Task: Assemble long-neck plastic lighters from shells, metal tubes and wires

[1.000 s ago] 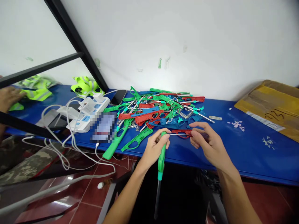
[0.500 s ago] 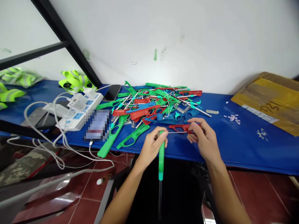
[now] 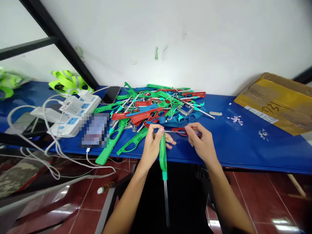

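Observation:
My left hand [image 3: 153, 144] is closed around the top of a green plastic lighter body [image 3: 162, 156] that hangs down past the table's front edge, with a metal tube [image 3: 166, 204] at its lower end. My right hand [image 3: 200, 143] pinches a small dark red part [image 3: 195, 132]. A thin wire [image 3: 174, 131] runs between the two hands. A red shell [image 3: 179, 129] lies on the blue table [image 3: 243, 146] just behind my fingers. Behind that sits a pile of green, red and blue lighter shells [image 3: 158, 107] tangled with wires and metal tubes.
A white power strip [image 3: 73, 115] with cables, a phone [image 3: 94, 130] and a dark phone [image 3: 110, 95] lie at the left. A cardboard box [image 3: 275, 102] sits at the right. Small white bits [image 3: 235, 119] are scattered near it. Neon yellow-green vests [image 3: 67, 81] lie at the far left.
The view has shifted, so everything sits lower left in frame. Both hands stayed closed on their parts and drew slightly closer. A person's hand at the far left is out of view.

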A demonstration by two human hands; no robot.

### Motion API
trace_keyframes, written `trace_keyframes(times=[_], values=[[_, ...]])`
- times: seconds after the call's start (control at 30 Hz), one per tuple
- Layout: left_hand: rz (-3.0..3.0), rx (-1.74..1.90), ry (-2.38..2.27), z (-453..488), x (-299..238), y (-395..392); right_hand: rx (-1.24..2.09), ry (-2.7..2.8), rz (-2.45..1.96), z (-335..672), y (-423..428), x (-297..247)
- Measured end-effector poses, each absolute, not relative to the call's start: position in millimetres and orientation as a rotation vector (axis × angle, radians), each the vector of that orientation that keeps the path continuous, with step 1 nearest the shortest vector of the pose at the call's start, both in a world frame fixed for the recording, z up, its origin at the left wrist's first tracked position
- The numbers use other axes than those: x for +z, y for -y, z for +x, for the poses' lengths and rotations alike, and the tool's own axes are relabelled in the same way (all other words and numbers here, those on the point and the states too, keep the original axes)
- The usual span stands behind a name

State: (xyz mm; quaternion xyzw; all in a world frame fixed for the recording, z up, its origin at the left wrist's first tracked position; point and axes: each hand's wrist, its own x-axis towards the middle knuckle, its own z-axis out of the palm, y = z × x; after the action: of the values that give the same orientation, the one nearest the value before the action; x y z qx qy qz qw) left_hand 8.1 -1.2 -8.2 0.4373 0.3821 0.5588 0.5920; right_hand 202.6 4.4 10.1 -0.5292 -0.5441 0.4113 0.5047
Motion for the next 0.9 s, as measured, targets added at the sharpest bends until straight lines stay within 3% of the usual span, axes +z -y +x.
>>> trace_keyframes(times=[0.2, 0.43, 0.7, 0.9], values=[[0.94, 1.3, -0.921, 4, -7, -2, 1.022, 1.309, -1.21, 193, -3, 11], [0.835, 1.388, -0.894, 3, -4, -6, 0.925, 1.704, -1.087, 207, -2, 18], [0.873, 1.331, -0.876, 3, -7, -6, 0.975, 1.626, -1.287, 207, -7, 24], [0.863, 1.322, -0.884, 3, -6, -6, 0.829, 1.828, -1.156, 218, -7, 27]])
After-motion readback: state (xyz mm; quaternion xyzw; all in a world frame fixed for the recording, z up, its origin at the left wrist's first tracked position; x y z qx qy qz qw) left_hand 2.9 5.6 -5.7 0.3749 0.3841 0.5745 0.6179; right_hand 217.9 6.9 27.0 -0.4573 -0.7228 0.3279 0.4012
